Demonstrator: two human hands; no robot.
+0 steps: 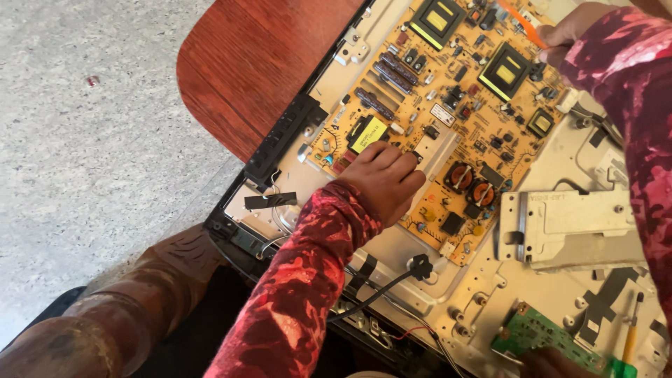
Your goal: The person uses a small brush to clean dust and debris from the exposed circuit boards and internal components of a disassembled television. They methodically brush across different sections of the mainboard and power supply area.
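A yellow circuit board (448, 105) with coils, capacitors and black components sits on the pale metal back of a flat screen (392, 252). My left hand (383, 180) rests on the board's near-left part with the fingers curled under, next to a white strip; nothing shows in its grasp. My right hand (570, 31) is at the board's far right corner, closed around a thin orange-handled tool (523, 21) that points towards the board's top edge. Both arms wear red patterned sleeves.
A silver metal bracket (567, 224) lies right of the board. A small green circuit board (542, 336) and a yellow-handled screwdriver (631, 336) lie near the front right. A black cable (381, 290) runs to the panel. The screen lies on a red-brown wooden table (259, 63); my knee (105, 315) is at lower left.
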